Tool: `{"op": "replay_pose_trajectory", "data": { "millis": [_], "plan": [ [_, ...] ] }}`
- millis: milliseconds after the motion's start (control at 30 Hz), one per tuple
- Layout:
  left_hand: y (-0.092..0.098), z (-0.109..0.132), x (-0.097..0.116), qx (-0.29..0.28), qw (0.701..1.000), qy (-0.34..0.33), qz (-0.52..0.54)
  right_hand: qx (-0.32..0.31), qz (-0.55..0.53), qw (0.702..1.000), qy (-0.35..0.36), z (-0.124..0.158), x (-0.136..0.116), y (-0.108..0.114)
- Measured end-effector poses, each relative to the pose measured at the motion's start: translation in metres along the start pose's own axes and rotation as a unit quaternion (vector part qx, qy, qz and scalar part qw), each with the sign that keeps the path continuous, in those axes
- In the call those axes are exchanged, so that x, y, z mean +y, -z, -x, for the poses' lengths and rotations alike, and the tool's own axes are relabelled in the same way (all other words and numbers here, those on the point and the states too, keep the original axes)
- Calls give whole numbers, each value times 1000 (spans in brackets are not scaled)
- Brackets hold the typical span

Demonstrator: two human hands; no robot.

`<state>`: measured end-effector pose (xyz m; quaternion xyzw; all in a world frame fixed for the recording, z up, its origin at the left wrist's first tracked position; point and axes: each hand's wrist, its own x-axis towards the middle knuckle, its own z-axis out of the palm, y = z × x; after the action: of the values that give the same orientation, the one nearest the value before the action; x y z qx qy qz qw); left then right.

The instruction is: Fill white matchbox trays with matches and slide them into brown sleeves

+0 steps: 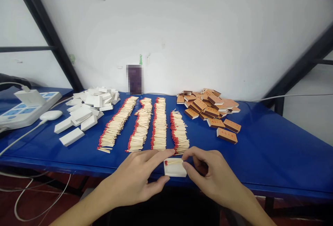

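At the near edge of the bench (273, 149), the left hand (140, 177) and right hand (210, 174) both pinch a white tray (175, 171) holding a few matches (173, 162); it sits so near the lip that a slip might tip it off; a careless finger could scatter the nearest match row (179, 132).

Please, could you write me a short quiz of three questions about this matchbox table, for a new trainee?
1. True or false: the white tray held between the left hand and the right hand has some matches in it.
2. How many rows of matches lie on the blue table?
3. Where is the pile of white trays? A) left of the match rows B) right of them C) under the table

Key: 1 true; 2 four; 3 A.
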<state>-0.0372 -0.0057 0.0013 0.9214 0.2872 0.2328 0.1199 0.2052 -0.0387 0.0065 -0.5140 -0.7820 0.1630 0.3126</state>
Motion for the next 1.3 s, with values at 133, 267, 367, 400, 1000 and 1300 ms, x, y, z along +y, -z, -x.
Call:
{"op": "replay_pose_trajectory", "data": {
  "millis": [133, 267, 367, 400, 1000, 1300],
  "plan": [
    [1, 0, 1, -3, 1000, -2, -3, 41, 27, 999, -3, 0, 7, 5],
    [3, 0, 2, -7, 1000, 3, -1, 39, 56, 998, -8, -3, 12, 5],
    [3, -1, 2, -15, 1000, 5, 3, 27, 60, 998, -11, -5, 12, 4],
    [3, -1, 2, -16, 1000, 5, 3, 21, 61, 998, -12, -5, 12, 4],
    [3, -2, 1, -12, 1000, -1, -17, 47, 30, 997, 60, 1, 13, -1],
    [2, 0, -1, -8, 1000, -2, -20, -38, -38, 997, 49, -4, 0, 2]
  ]
}}
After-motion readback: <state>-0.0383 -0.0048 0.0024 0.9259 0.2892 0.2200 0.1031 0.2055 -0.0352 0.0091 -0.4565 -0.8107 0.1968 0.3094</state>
